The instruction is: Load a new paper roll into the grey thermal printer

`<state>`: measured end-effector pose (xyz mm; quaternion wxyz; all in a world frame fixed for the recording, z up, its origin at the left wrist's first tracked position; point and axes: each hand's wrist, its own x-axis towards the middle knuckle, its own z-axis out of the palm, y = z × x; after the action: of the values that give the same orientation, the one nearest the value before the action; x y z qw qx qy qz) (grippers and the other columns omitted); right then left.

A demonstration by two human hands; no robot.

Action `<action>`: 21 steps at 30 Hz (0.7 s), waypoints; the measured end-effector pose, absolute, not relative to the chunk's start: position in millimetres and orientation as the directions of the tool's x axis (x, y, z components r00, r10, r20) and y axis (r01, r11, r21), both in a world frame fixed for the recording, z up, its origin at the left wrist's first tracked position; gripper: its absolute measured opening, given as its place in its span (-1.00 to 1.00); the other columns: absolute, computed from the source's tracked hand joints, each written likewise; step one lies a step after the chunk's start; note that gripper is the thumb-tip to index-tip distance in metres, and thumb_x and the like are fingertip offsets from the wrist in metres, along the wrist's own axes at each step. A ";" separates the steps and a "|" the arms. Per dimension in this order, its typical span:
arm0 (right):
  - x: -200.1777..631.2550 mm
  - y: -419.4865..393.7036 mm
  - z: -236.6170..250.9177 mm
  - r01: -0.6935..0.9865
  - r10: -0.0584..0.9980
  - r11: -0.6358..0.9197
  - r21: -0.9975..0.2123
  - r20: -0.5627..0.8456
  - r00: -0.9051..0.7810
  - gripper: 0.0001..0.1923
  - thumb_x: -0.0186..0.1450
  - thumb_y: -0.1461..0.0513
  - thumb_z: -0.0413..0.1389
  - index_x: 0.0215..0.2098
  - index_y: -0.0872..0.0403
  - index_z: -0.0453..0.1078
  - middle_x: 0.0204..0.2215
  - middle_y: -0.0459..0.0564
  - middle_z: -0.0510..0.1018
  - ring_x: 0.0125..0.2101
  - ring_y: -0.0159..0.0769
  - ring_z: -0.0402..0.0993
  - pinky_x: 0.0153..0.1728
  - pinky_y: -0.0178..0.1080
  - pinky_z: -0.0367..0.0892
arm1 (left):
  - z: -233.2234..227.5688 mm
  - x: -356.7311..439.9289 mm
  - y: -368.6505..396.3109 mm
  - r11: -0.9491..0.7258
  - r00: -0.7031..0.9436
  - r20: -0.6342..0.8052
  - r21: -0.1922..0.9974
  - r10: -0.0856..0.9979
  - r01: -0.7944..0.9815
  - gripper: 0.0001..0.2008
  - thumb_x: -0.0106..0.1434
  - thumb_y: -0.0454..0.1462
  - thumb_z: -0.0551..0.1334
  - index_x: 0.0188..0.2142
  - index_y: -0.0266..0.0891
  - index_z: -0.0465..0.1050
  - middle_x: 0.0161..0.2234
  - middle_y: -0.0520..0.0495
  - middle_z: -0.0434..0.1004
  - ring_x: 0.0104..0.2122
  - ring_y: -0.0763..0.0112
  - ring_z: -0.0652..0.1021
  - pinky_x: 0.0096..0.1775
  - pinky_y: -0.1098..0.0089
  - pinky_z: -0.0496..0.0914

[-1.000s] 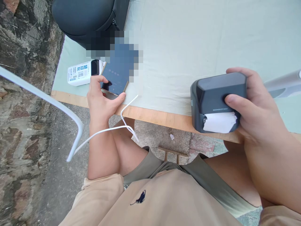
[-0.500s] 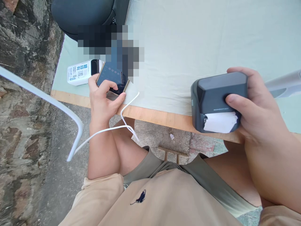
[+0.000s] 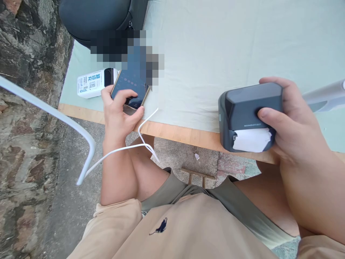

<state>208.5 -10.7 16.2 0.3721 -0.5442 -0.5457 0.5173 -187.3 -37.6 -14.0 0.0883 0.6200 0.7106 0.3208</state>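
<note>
My left hand (image 3: 118, 113) is closed round the lower end of a smartphone (image 3: 129, 82), one finger bent over its dark screen. The phone's upper part is lost in a blurred patch. In my right hand (image 3: 293, 122) is a dark grey label printer (image 3: 249, 104), held above the table's near edge with the thumb on its top face. A white paper label (image 3: 252, 140) sticks out of the printer's near side. Beside the phone lies a white power bank (image 3: 91, 83) with blue print. A white cable (image 3: 121, 148) crosses in front of my left forearm.
A black bag (image 3: 97, 18) stands at the back left of the cloth-covered table (image 3: 194, 72). Behind my right hand lies a white, tube-like object (image 3: 326, 95). A stone wall (image 3: 27, 144) runs along the left. A paper scrap (image 3: 197, 157) is on the ground.
The left finger over the phone screen has shifted slightly, and the phone sits at a slightly different tilt. My right hand and the label printer have hardly moved.
</note>
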 end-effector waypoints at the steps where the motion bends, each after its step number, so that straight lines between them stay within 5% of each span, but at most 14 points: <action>1: 208.7 -10.7 15.7 0.212 0.979 -0.122 -0.970 -0.153 -0.136 -0.24 0.16 -0.24 0.43 0.23 -0.26 0.42 -0.07 -0.01 0.48 -0.26 -0.36 0.47 -0.43 -0.27 0.51 | -13.0 -187.4 -37.9 0.039 -0.224 0.261 0.566 0.939 0.823 -0.58 0.05 -0.18 0.42 -0.06 0.01 0.47 0.12 -0.23 0.41 0.25 -0.15 0.53 0.16 -0.22 0.52; 9: 208.8 -11.7 17.3 0.204 0.980 -0.152 -0.967 -0.174 -0.095 -0.19 0.08 -0.27 0.47 0.21 -0.27 0.46 -0.03 0.00 0.46 -0.23 -0.36 0.45 -0.43 -0.29 0.49 | -10.3 -184.7 -39.4 0.106 -0.305 0.243 0.598 0.921 0.795 -0.36 0.00 -0.14 0.43 0.04 0.00 0.20 0.10 -0.16 0.39 -0.10 0.07 0.56 -0.06 -0.10 0.47; 21: 208.7 -10.6 16.6 0.187 0.979 -0.156 -0.970 -0.177 -0.100 -0.17 0.05 -0.28 0.48 0.20 -0.28 0.46 -0.05 -0.01 0.46 -0.26 -0.38 0.45 -0.45 -0.32 0.51 | -6.6 -179.8 -38.7 0.128 -0.338 0.248 0.604 0.908 0.786 -0.34 -0.02 -0.11 0.43 0.01 0.01 0.14 0.09 -0.15 0.41 -0.10 0.12 0.54 -0.11 -0.03 0.45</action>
<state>208.7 -10.6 16.6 0.3799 -0.5531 -0.5270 0.5216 -179.8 -38.7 -6.6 0.0903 0.5683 0.7455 0.3364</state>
